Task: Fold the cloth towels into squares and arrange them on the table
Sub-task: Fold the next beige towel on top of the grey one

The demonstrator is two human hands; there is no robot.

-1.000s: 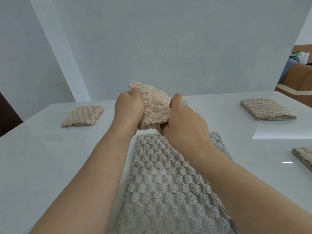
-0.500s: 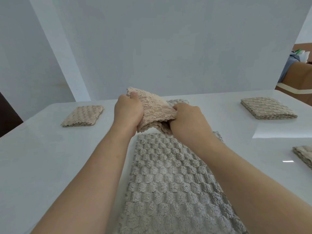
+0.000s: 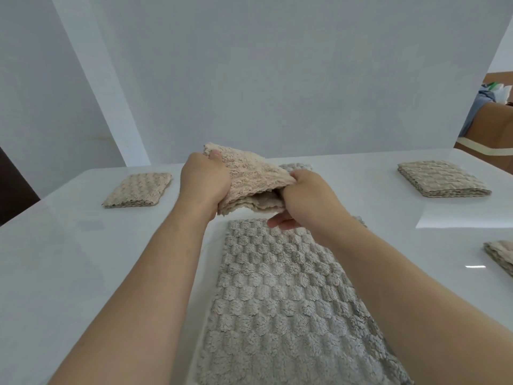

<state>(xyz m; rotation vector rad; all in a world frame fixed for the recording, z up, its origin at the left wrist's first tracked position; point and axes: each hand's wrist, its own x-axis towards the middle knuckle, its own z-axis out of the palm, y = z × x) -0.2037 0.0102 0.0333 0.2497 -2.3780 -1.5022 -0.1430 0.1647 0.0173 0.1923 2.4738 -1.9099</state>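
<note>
I hold a folded beige towel [image 3: 251, 180] in the air above the white table [image 3: 69, 259]. My left hand [image 3: 204, 183] grips its left side, thumb on top. My right hand [image 3: 308, 200] grips its right edge, with fingers reaching under the layers. Under the hands a long grey bubble-textured towel [image 3: 280, 295] lies flat, running toward me. Folded squares rest on the table: one at the far left [image 3: 138, 189], one at the far right [image 3: 441, 182], and one cut off by the right edge [image 3: 501, 257].
A white wall panel [image 3: 277, 79] stands right behind the table's far edge. Past the right corner there are brown cardboard boxes [image 3: 491, 132] and some bags. Bare tabletop lies to the left of the grey towel and between it and the right squares.
My right hand has slid from the towel's near side to its right edge, and its thumb has come down. The beige towel now lies flatter between the hands. The left hand has barely moved.
</note>
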